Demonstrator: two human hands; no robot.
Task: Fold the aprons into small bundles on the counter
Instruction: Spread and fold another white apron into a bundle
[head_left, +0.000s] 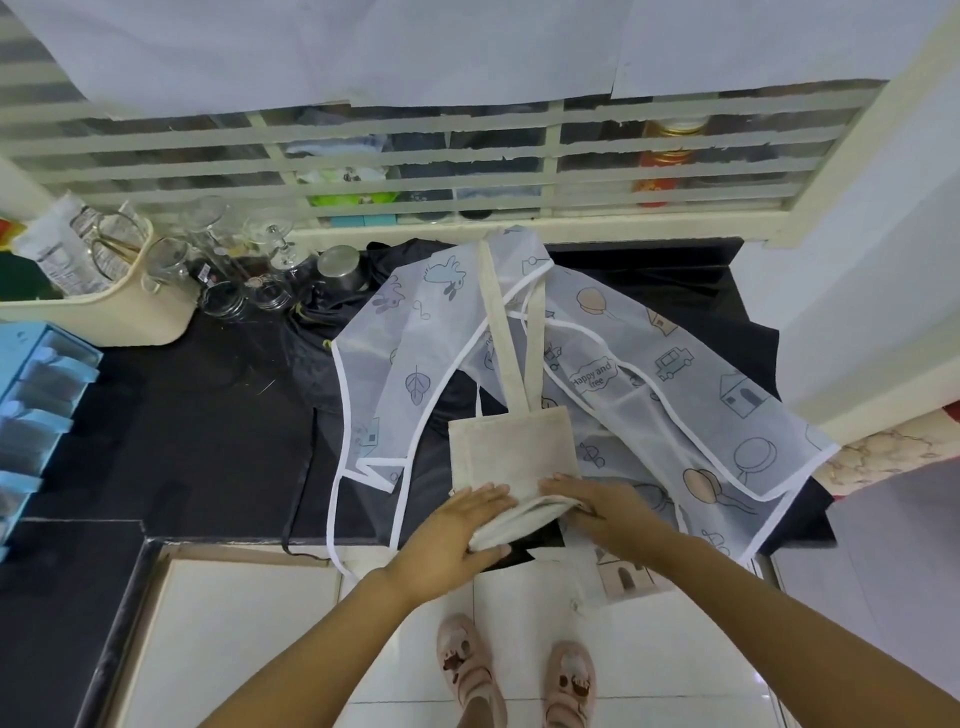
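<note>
Half-hiding beige apron, left hand, right hand

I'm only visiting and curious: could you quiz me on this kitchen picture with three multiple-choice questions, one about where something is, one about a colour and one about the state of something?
1. Where does the cream basket stand?
A. On the floor
B. On the counter, left of the glasses
C. Inside the cabinet

2. What colour is the trim of the see-through printed apron?
A. Red
B. Green
C. White

3. What state is the beige apron in?
A. Partly folded, straps stretched out
B. Hanging on a hook
C. Rolled into a ball

Answers:
1 B: the basket sits at the back left of the counter, beside the glasses.
2 C: a white band runs along its edges.
3 A: the left hand and right hand hold its folded near edge, while the straps lie straight towards the wall.
</note>
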